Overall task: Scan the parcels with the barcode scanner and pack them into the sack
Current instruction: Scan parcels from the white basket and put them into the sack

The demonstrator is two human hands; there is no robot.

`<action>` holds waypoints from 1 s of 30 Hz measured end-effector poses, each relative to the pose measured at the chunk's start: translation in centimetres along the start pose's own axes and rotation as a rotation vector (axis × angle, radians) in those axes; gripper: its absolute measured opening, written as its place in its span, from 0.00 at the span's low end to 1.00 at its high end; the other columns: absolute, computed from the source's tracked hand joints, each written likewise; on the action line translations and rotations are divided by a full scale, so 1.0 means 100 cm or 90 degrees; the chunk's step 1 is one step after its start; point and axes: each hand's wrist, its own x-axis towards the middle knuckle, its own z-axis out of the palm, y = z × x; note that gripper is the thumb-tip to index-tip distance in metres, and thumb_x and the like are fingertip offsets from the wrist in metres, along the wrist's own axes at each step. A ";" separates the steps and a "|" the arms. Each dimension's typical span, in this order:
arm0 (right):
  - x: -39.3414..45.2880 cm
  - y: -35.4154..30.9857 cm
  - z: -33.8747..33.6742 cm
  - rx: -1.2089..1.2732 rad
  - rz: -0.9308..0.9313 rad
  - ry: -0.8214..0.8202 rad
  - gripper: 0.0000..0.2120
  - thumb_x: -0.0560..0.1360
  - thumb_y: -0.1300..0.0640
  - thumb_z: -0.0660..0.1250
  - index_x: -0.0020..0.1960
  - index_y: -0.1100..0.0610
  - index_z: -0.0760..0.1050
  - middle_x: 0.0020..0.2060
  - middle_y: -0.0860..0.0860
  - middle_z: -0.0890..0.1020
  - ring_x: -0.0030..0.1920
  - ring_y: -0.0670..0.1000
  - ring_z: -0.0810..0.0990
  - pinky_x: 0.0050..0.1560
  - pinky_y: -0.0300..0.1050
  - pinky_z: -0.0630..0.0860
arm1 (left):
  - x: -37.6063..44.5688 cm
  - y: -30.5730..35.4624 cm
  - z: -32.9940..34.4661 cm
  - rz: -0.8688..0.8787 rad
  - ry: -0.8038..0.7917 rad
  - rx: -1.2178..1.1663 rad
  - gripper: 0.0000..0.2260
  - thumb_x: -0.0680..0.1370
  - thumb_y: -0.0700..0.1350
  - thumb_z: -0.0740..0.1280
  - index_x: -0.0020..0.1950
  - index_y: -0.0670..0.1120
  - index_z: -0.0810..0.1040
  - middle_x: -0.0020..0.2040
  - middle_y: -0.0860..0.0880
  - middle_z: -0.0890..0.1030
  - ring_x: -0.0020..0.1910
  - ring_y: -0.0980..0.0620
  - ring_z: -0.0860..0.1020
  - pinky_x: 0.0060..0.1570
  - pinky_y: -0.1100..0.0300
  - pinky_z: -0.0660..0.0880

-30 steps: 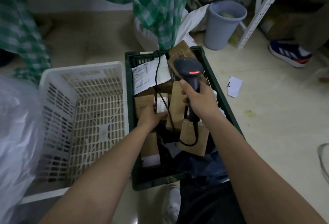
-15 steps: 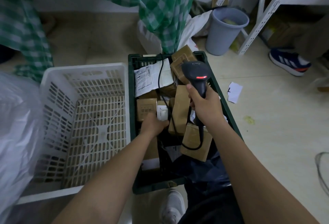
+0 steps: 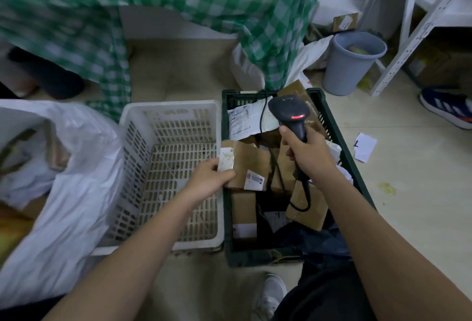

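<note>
Parcel (image 3: 245, 167) in brown card, flat and small, is lifted at the left edge of the green crate (image 3: 342, 139), half over the rim beside the white basket (image 3: 168, 111). It looks light and fairly stiff, easy for one hand; the taped faces may be slick, so a pinch across the short end, thumb on top and fingers beneath, should hold it, clear of the white labels that the scanner must read. Left hand (image 3: 208, 177) grips that end so, thumb over a pale label, forearm reaching in from below. Right hand (image 3: 306, 152) is wrapped round the handle of the scanner (image 3: 288, 113), head raised and tipped forward over the crate, red light on, cord trailing down among the other parcels. White sack (image 3: 63, 193) gapes at the left, beyond the basket; the carry there is short, I judge.
</note>
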 end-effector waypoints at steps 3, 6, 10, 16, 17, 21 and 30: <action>-0.011 -0.005 0.017 -0.030 -0.028 -0.057 0.13 0.78 0.50 0.67 0.40 0.58 0.72 0.31 0.55 0.75 0.31 0.49 0.73 0.34 0.41 0.69 | -0.029 0.000 -0.041 0.004 0.020 -0.030 0.07 0.77 0.42 0.67 0.52 0.52 0.79 0.50 0.52 0.83 0.47 0.55 0.81 0.45 0.65 0.76; -0.022 -0.007 0.038 -0.042 -0.019 -0.124 0.12 0.77 0.50 0.68 0.42 0.57 0.73 0.32 0.54 0.76 0.32 0.50 0.75 0.34 0.40 0.70 | -0.051 -0.011 -0.075 0.007 0.039 -0.068 0.07 0.79 0.40 0.65 0.55 0.48 0.79 0.50 0.49 0.82 0.46 0.55 0.81 0.41 0.68 0.77; -0.028 -0.003 0.065 -0.018 0.000 -0.136 0.08 0.74 0.49 0.71 0.42 0.49 0.73 0.33 0.51 0.76 0.33 0.52 0.74 0.37 0.46 0.69 | -0.070 -0.031 -0.106 0.034 0.078 -0.077 0.10 0.77 0.40 0.68 0.59 0.47 0.77 0.52 0.51 0.81 0.51 0.51 0.80 0.47 0.60 0.78; -0.027 0.000 0.083 -0.035 0.023 -0.108 0.07 0.75 0.49 0.70 0.42 0.50 0.74 0.34 0.51 0.77 0.37 0.52 0.75 0.41 0.45 0.69 | -0.070 -0.065 -0.106 0.354 0.124 0.347 0.18 0.76 0.39 0.69 0.64 0.51 0.73 0.61 0.50 0.71 0.59 0.53 0.72 0.58 0.63 0.69; -0.028 0.002 0.083 -0.037 0.029 -0.109 0.07 0.75 0.50 0.70 0.42 0.51 0.74 0.35 0.51 0.78 0.37 0.51 0.75 0.39 0.44 0.69 | -0.069 -0.069 -0.101 0.361 0.085 0.401 0.17 0.77 0.40 0.67 0.64 0.53 0.73 0.63 0.50 0.70 0.59 0.52 0.72 0.55 0.61 0.70; -0.030 0.025 0.085 -0.072 0.068 -0.127 0.12 0.74 0.48 0.71 0.50 0.56 0.76 0.42 0.54 0.81 0.43 0.53 0.80 0.44 0.47 0.75 | -0.054 -0.087 -0.074 0.445 -0.022 0.665 0.34 0.67 0.28 0.70 0.66 0.52 0.63 0.66 0.48 0.60 0.64 0.48 0.62 0.46 0.61 0.74; -0.016 0.059 0.086 -0.137 0.117 -0.120 0.23 0.75 0.44 0.69 0.63 0.57 0.72 0.52 0.52 0.81 0.54 0.53 0.79 0.59 0.54 0.76 | -0.021 -0.094 -0.040 0.302 -0.016 0.287 0.25 0.77 0.38 0.67 0.70 0.55 0.66 0.68 0.52 0.65 0.68 0.55 0.66 0.66 0.59 0.70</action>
